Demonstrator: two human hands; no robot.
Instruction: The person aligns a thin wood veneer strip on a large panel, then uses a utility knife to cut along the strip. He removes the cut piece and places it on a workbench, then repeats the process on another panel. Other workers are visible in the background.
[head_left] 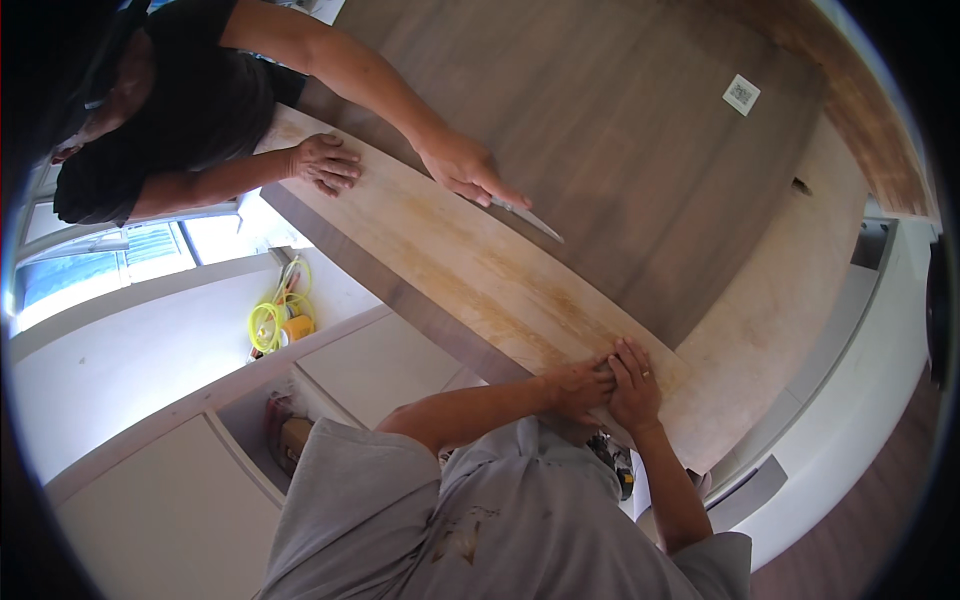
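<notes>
My left hand and my right hand lie side by side, pressed flat on the near end of a long pale wooden strip. The strip lies diagonally on a darker brown wood panel. Neither hand grips anything. At the strip's far end a co-worker in a black shirt rests one hand flat on it. The co-worker's other hand holds a thin metal blade whose tip touches the strip's edge.
A white square sticker sits on the dark panel at the upper right. White cabinets stand at the lower left. A yellow coiled hose lies beside them, and a dark tool is below my hands. A pale board runs along the right.
</notes>
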